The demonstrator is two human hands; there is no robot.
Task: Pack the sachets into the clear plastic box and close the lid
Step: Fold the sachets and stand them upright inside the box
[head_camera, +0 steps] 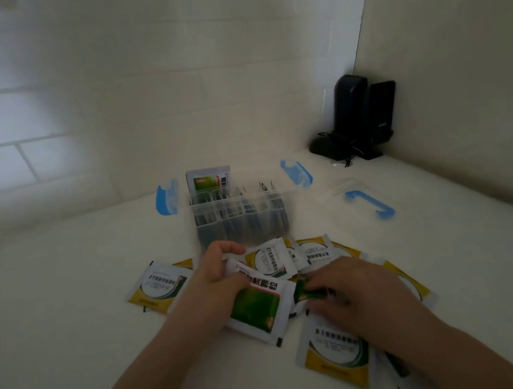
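The person was in the gathering step: loose sachets still lay spread on the white table [53, 316], just in front of the clear plastic compartment box with blue side latches [242, 218]. The box stood open, already holding upright packets in its slots, with one white-and-green packet [208, 179] standing taller at its back left corner. Its clear lid with a blue handle [369, 201] lay flat on the table, apart to the right of the box.

The left hand [218, 275] was curled around the upper edge of a white sachet with a green panel [259, 307], thumb and fingers closed on it. The right hand [354, 292] lay palm down over the pile of yellow-and-white sachets [333, 356], fingers bent near a small green packet [307, 293]; whether it actually pinched that packet could not be told, since the fingers hid the contact.

Judging by the layout, packing was partly done. The next move would call for lifting the held sachet clear of the heap, turning it upright and sliding it edge-first into a free slot; the lid could only follow once the table pile was gone
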